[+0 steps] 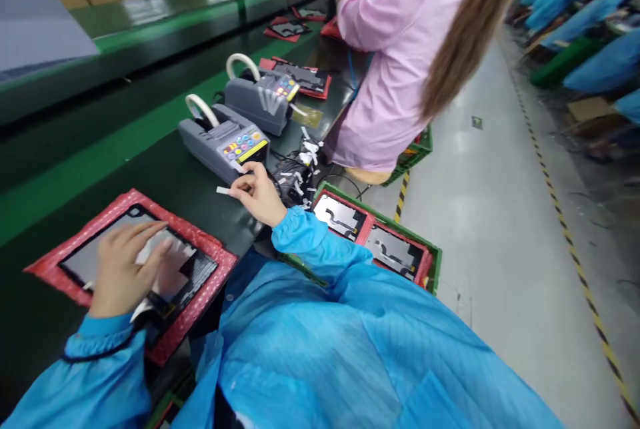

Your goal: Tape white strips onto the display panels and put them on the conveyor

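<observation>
My left hand [125,262] lies over a flat grey-and-black panel [195,286], fingers stretched out and resting on or just above its surface. Under that panel is a sheet of red bubble wrap [53,269] on the dark green bench. Pinched between the thumb and fingers of my right hand [259,194] is a short strip of white tape [223,190]. Another whitish piece [239,167] shows at the fingertips, by the front of the nearer grey tape dispenser [220,142]. Whether my fingers also grip that piece is unclear.
A second tape dispenser [260,99] stands behind the first. White tape scraps [300,182] litter the bench edge. A green crate [437,269] with wrapped panels sits at my right. Beyond, a co-worker in a pink coat [385,82] is seated beside stacked panels [305,79].
</observation>
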Demonstrator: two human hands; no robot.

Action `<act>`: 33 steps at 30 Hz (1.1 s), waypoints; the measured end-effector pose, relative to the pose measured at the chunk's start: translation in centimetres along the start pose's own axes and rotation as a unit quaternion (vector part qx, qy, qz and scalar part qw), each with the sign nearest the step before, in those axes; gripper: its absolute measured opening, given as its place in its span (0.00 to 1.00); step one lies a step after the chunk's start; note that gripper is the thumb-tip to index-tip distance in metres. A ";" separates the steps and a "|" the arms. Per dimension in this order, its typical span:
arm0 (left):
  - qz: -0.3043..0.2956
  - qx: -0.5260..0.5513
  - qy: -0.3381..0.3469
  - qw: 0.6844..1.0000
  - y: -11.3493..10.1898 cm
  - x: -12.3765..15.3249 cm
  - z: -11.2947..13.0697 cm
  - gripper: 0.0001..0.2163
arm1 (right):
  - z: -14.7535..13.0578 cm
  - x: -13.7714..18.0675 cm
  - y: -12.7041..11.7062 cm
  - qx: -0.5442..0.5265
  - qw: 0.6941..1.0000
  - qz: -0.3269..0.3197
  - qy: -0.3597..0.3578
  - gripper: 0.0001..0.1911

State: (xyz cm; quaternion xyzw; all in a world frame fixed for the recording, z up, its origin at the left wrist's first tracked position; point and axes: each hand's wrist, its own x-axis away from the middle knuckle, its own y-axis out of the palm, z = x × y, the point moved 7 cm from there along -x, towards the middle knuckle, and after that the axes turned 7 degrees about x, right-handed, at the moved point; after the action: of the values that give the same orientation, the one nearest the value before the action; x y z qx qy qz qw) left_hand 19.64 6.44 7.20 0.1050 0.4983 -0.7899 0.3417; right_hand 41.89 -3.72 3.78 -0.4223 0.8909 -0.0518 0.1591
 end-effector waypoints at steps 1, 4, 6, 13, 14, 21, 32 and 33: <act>0.004 0.002 -0.016 1.000 -0.1 0.1 0.3 0.13 | -0.8 0.5 1.2 0.001 0.999 -0.046 -0.017 0.22; 0.007 0.036 -0.084 0.996 -0.2 0.4 0.5 0.13 | -2.6 1.3 4.3 0.006 0.988 -0.145 -0.051 0.21; 0.006 0.068 -0.116 0.991 -0.2 0.5 0.2 0.15 | -3.1 1.1 6.1 0.018 0.979 -0.195 -0.062 0.20; 0.003 0.102 -0.182 0.978 0.2 1.2 -1.5 0.11 | -4.1 0.9 10.8 0.053 0.947 -0.305 -0.086 0.21; 0.007 0.106 -0.198 0.974 0.3 1.4 -1.8 0.10 | -3.9 0.9 11.1 0.054 0.946 -0.308 -0.079 0.22; 0.045 0.135 -0.303 0.942 1.0 2.6 -4.1 0.08 | -1.2 -0.5 11.6 0.020 0.964 -0.266 -0.004 0.24; 0.034 0.151 -0.334 0.930 1.8 3.1 -5.2 0.09 | 0.7 -0.4 13.6 -0.014 0.955 -0.294 0.041 0.27; 0.032 0.148 -0.337 0.929 1.9 3.2 -5.4 0.09 | 0.9 -0.5 13.6 -0.012 0.955 -0.292 0.043 0.27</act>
State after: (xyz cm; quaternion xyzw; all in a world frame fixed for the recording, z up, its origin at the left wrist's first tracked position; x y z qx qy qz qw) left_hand 17.54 9.16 1.63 -0.1020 0.2278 -0.8322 0.4951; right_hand 32.45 5.36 -0.02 -0.6634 0.7351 -0.1038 0.0933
